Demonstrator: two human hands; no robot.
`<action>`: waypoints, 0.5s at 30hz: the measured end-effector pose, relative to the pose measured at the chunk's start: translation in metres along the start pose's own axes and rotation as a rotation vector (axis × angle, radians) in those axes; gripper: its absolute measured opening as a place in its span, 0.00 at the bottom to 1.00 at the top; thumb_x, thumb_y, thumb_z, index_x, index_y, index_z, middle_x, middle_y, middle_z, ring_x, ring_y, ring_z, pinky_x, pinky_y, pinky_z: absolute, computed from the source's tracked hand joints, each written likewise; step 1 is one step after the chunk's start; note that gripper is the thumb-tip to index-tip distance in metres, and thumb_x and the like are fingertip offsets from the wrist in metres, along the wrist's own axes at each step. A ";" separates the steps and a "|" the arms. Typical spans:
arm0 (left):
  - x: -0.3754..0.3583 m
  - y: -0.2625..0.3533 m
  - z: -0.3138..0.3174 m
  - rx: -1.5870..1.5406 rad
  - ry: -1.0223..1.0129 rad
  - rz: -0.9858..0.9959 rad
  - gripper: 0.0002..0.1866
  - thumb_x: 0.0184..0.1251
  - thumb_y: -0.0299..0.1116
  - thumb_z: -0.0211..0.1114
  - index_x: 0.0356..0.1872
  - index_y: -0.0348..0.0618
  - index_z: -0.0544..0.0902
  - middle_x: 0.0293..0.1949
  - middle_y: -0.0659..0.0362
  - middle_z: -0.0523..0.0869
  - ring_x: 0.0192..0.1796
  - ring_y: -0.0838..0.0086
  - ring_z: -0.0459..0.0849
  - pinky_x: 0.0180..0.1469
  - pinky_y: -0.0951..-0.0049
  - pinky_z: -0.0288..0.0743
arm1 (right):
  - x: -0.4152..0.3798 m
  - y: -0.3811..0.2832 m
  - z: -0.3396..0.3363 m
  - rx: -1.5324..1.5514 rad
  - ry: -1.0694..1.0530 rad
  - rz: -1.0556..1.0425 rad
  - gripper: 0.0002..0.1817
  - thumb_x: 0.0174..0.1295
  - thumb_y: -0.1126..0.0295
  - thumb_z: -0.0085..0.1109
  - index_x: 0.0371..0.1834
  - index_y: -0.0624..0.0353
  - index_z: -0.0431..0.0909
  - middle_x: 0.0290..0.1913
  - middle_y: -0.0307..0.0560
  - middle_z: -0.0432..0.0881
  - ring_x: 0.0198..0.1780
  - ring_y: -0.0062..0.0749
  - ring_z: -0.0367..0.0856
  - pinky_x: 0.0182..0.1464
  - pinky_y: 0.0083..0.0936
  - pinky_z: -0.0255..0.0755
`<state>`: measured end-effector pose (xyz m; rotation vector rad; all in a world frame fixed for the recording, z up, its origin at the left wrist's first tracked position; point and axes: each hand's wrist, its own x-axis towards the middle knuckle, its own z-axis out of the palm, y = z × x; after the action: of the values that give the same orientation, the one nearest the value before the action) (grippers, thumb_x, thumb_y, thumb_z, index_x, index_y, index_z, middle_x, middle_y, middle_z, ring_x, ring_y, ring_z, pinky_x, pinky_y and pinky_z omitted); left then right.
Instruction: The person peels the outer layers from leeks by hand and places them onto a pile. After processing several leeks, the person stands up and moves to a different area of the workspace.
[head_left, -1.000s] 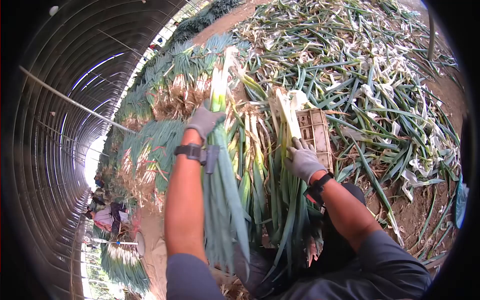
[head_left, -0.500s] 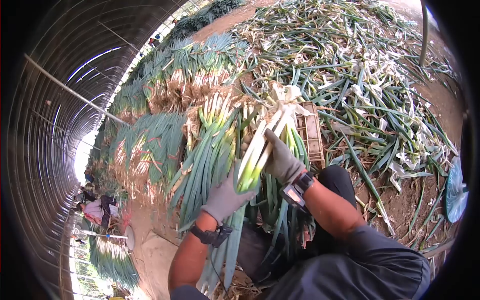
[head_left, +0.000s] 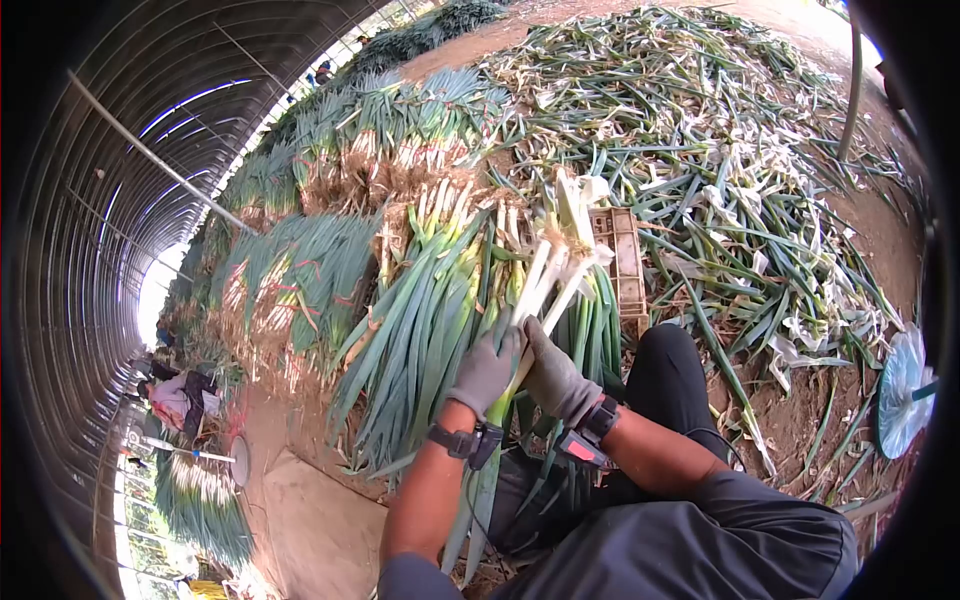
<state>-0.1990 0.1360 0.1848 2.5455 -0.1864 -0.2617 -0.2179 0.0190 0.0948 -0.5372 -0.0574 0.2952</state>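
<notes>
My left hand [head_left: 488,370], in a grey glove, is closed around a few long green onions [head_left: 566,297] with white stems and roots pointing away from me. Against it, my right hand [head_left: 557,376], gloved too, grips the same stalks where white turns to green. Their green leaves hang down toward my lap. Left of the held stalks lies a loose pile of green onions [head_left: 425,300], white ends up. Beyond the held root ends, more pale stems [head_left: 575,200] rest beside a plastic crate [head_left: 622,262].
A wide heap of stripped onion leaves [head_left: 700,150] covers the ground to the right. Tied bundles of onions [head_left: 285,285] stand in rows at left. A bluish plastic-covered disc [head_left: 903,390] is at far right. Another person [head_left: 180,398] sits at far left.
My right hand has slid down the stalks toward me, and my left hand has moved up and right until the two meet. The stems now fan apart slightly.
</notes>
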 end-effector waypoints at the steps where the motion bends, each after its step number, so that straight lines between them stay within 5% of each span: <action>1: -0.005 -0.009 0.003 -0.064 -0.051 0.067 0.37 0.73 0.55 0.60 0.78 0.48 0.66 0.58 0.33 0.82 0.60 0.39 0.81 0.62 0.50 0.76 | 0.001 0.000 -0.003 0.106 -0.020 0.088 0.29 0.81 0.44 0.44 0.68 0.58 0.72 0.55 0.43 0.82 0.57 0.32 0.81 0.66 0.32 0.71; 3: -0.017 -0.027 0.009 -0.191 -0.152 0.205 0.42 0.67 0.54 0.69 0.78 0.48 0.65 0.57 0.37 0.84 0.59 0.43 0.84 0.60 0.52 0.78 | -0.011 -0.021 0.008 -0.092 0.044 0.174 0.31 0.80 0.42 0.44 0.67 0.57 0.72 0.53 0.43 0.83 0.53 0.30 0.81 0.61 0.29 0.73; 4: -0.018 -0.028 0.010 -0.111 -0.206 0.170 0.50 0.58 0.50 0.76 0.80 0.49 0.61 0.60 0.36 0.82 0.60 0.41 0.83 0.60 0.53 0.78 | -0.016 -0.029 0.012 -0.188 0.078 0.221 0.31 0.79 0.40 0.44 0.67 0.56 0.73 0.53 0.43 0.83 0.51 0.30 0.81 0.59 0.27 0.74; 7: -0.028 -0.004 0.014 0.049 -0.116 -0.038 0.53 0.55 0.44 0.78 0.82 0.51 0.57 0.59 0.37 0.83 0.60 0.43 0.84 0.60 0.53 0.79 | 0.015 -0.012 -0.027 -0.368 0.018 0.122 0.35 0.77 0.36 0.46 0.68 0.56 0.71 0.53 0.45 0.83 0.51 0.31 0.81 0.58 0.30 0.74; 8: -0.029 -0.005 0.016 0.099 -0.096 0.020 0.54 0.55 0.42 0.77 0.82 0.52 0.55 0.56 0.38 0.85 0.57 0.42 0.85 0.58 0.53 0.80 | 0.017 -0.034 -0.014 -0.136 0.072 0.003 0.27 0.76 0.40 0.52 0.57 0.54 0.75 0.49 0.44 0.83 0.50 0.32 0.83 0.59 0.33 0.77; 9: -0.033 -0.009 0.020 0.101 -0.073 0.040 0.54 0.55 0.42 0.76 0.83 0.53 0.55 0.55 0.38 0.85 0.56 0.42 0.85 0.58 0.52 0.80 | 0.020 -0.059 0.004 0.060 0.205 -0.034 0.29 0.73 0.37 0.53 0.57 0.53 0.76 0.49 0.46 0.84 0.50 0.34 0.83 0.58 0.38 0.78; 11: -0.039 -0.014 0.022 0.108 -0.028 0.081 0.54 0.55 0.42 0.76 0.83 0.54 0.54 0.53 0.38 0.86 0.54 0.41 0.86 0.57 0.51 0.80 | 0.028 -0.097 -0.007 0.294 0.052 -0.029 0.37 0.69 0.33 0.55 0.57 0.61 0.74 0.48 0.54 0.85 0.53 0.45 0.86 0.56 0.44 0.80; 13: -0.058 0.013 0.006 0.183 -0.066 0.063 0.54 0.57 0.44 0.73 0.84 0.55 0.52 0.50 0.39 0.87 0.51 0.41 0.87 0.57 0.51 0.81 | 0.070 -0.101 -0.061 0.398 -0.214 -0.089 0.33 0.72 0.39 0.56 0.56 0.62 0.75 0.48 0.53 0.86 0.52 0.44 0.86 0.56 0.44 0.81; 15: -0.070 0.025 0.000 0.200 -0.090 0.057 0.54 0.58 0.46 0.72 0.84 0.55 0.51 0.50 0.39 0.88 0.52 0.41 0.87 0.57 0.51 0.81 | 0.078 -0.122 -0.059 0.481 -0.207 -0.020 0.20 0.77 0.50 0.51 0.48 0.57 0.77 0.33 0.46 0.81 0.39 0.39 0.84 0.55 0.47 0.81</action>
<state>-0.2688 0.1279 0.2088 2.7223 -0.3345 -0.3517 -0.1033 -0.0873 0.1052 -0.0273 -0.1864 0.3315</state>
